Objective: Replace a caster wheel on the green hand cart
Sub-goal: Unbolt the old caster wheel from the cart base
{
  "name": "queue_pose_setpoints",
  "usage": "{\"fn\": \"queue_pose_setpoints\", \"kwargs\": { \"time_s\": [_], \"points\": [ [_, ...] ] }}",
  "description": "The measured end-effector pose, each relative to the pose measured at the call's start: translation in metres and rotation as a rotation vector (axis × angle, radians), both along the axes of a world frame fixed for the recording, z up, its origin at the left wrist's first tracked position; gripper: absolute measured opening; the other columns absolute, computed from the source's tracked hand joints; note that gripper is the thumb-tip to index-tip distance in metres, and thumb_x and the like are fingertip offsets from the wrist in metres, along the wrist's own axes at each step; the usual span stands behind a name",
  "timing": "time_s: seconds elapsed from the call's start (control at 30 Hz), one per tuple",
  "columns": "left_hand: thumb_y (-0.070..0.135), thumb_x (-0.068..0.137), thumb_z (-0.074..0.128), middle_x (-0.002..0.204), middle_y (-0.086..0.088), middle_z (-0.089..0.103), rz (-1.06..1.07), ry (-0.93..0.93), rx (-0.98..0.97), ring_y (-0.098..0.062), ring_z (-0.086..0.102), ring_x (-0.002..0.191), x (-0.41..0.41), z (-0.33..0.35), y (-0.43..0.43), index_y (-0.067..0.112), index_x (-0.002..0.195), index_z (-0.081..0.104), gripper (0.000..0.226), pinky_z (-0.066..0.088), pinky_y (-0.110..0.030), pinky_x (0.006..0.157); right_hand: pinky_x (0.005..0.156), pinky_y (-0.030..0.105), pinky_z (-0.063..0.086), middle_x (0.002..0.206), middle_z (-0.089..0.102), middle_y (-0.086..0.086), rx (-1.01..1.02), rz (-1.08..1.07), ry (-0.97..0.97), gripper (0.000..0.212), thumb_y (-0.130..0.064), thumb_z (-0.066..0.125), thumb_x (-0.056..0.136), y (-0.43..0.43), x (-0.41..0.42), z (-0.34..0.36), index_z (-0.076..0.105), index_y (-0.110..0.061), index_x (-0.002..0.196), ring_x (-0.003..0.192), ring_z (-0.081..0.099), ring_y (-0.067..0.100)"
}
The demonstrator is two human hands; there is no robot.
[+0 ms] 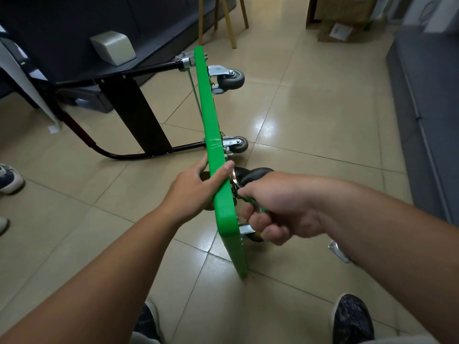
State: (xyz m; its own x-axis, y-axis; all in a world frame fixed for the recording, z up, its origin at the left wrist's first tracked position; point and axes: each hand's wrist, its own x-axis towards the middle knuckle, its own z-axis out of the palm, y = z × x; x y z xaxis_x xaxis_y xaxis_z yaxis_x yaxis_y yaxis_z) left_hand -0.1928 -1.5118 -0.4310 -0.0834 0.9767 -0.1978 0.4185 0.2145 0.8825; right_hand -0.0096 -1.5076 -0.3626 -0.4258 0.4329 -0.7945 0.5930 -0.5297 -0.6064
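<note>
The green hand cart (211, 125) stands on its long edge on the tiled floor, wheels facing right. Its black folding handle (134, 112) sticks out to the left. My left hand (198, 187) grips the cart's top edge, thumb over the rim. My right hand (275, 207) is closed around a metal tool at the near caster (255, 176), whose dark wheel shows just above my knuckles. Two grey casters sit further along, one far (229, 79) and one in the middle (236, 144). A fourth caster (250, 233) is partly hidden below my right hand.
A loose metal part (339, 252) lies on the floor under my right forearm. My shoes (351, 319) are at the bottom. Another person's shoe (10, 178) is at the left edge. A dark sofa (429, 108) runs along the right, cardboard boxes (340, 21) and chair legs (231, 21) behind.
</note>
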Motion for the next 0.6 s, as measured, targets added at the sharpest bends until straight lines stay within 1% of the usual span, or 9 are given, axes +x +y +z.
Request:
{"fn": "queue_pose_setpoints", "kwargs": {
  "time_s": [0.17, 0.27, 0.3, 0.4, 0.43, 0.47, 0.5, 0.53, 0.6],
  "points": [
    [0.089, 0.073, 0.051, 0.093, -0.005, 0.078, 0.027, -0.01, 0.018, -0.025, 0.078, 0.075, 0.004, -0.006, 0.002, 0.048, 0.123, 0.065, 0.067, 0.066, -0.047, 0.068, 0.034, 0.009, 0.021, 0.039, 0.037, -0.005, 0.021, 0.111, -0.058, 0.042, -0.019, 0.018, 0.104, 0.016, -0.014, 0.01, 0.038, -0.018, 0.068, 0.026, 0.033, 0.01],
    [0.087, 0.073, 0.052, 0.092, -0.005, 0.078, 0.03, -0.014, 0.011, -0.028, 0.078, 0.073, 0.004, -0.007, 0.002, 0.048, 0.12, 0.065, 0.063, 0.066, -0.049, 0.068, 0.039, 0.015, 0.023, 0.042, 0.038, 0.0, 0.066, 0.167, -0.119, 0.035, -0.015, 0.022, 0.103, 0.008, -0.017, 0.001, 0.04, -0.016, 0.072, 0.03, 0.033, 0.013],
    [0.087, 0.073, 0.052, 0.092, -0.005, 0.077, 0.027, -0.021, 0.011, -0.028, 0.078, 0.073, 0.003, -0.008, 0.002, 0.049, 0.121, 0.065, 0.063, 0.066, -0.05, 0.069, 0.043, 0.018, 0.024, 0.041, 0.04, 0.0, 0.089, 0.168, -0.139, 0.034, -0.018, 0.023, 0.104, 0.003, -0.017, -0.003, 0.041, -0.015, 0.076, 0.03, 0.033, 0.013],
    [0.086, 0.072, 0.053, 0.095, -0.004, 0.078, 0.021, -0.03, 0.009, -0.026, 0.078, 0.076, 0.0, -0.008, 0.002, 0.05, 0.13, 0.061, 0.069, 0.066, -0.049, 0.07, 0.047, 0.023, 0.029, 0.04, 0.042, 0.003, 0.203, 0.087, -0.11, 0.043, -0.042, 0.022, 0.108, -0.013, -0.011, -0.021, 0.041, -0.013, 0.083, 0.029, 0.036, 0.017],
    [0.085, 0.073, 0.054, 0.097, -0.004, 0.078, 0.018, -0.037, 0.005, -0.024, 0.079, 0.078, 0.001, -0.008, 0.002, 0.049, 0.135, 0.059, 0.072, 0.066, -0.048, 0.071, 0.046, 0.025, 0.032, 0.045, 0.042, 0.006, 0.286, 0.1, -0.084, 0.041, -0.042, 0.024, 0.109, -0.019, -0.006, -0.03, 0.04, -0.013, 0.083, 0.032, 0.039, 0.02],
    [0.083, 0.075, 0.055, 0.098, -0.004, 0.078, 0.013, -0.044, 0.002, -0.022, 0.079, 0.08, 0.001, -0.008, 0.002, 0.047, 0.139, 0.057, 0.074, 0.066, -0.048, 0.072, 0.046, 0.03, 0.036, 0.053, 0.044, 0.009, 0.423, 0.161, -0.089, 0.034, -0.033, 0.028, 0.11, -0.023, 0.0, -0.042, 0.04, -0.015, 0.084, 0.04, 0.044, 0.025],
    [0.081, 0.077, 0.056, 0.099, -0.003, 0.078, 0.009, -0.05, 0.004, -0.022, 0.079, 0.081, 0.001, -0.009, 0.002, 0.045, 0.142, 0.056, 0.074, 0.066, -0.047, 0.072, 0.052, 0.036, 0.04, 0.063, 0.048, 0.012, 0.554, 0.189, -0.12, 0.026, -0.022, 0.031, 0.109, -0.027, 0.007, -0.055, 0.043, -0.015, 0.087, 0.053, 0.051, 0.031],
    [0.08, 0.078, 0.057, 0.1, -0.003, 0.078, 0.009, -0.053, 0.008, -0.021, 0.079, 0.082, 0.002, -0.009, 0.002, 0.045, 0.143, 0.056, 0.074, 0.066, -0.047, 0.072, 0.06, 0.039, 0.041, 0.073, 0.052, 0.014, 0.683, 0.196, -0.153, 0.023, -0.018, 0.031, 0.108, -0.031, 0.012, -0.071, 0.047, -0.013, 0.093, 0.067, 0.055, 0.035],
    [0.082, 0.075, 0.056, 0.1, -0.003, 0.078, 0.006, -0.048, 0.01, -0.021, 0.079, 0.083, 0.003, -0.009, 0.003, 0.045, 0.142, 0.056, 0.076, 0.066, -0.046, 0.073, 0.071, 0.037, 0.044, 0.084, 0.06, 0.012, 0.819, 0.163, -0.154, 0.042, -0.035, 0.021, 0.107, -0.038, 0.014, -0.097, 0.054, -0.011, 0.099, 0.079, 0.057, 0.029]
  ]
}}
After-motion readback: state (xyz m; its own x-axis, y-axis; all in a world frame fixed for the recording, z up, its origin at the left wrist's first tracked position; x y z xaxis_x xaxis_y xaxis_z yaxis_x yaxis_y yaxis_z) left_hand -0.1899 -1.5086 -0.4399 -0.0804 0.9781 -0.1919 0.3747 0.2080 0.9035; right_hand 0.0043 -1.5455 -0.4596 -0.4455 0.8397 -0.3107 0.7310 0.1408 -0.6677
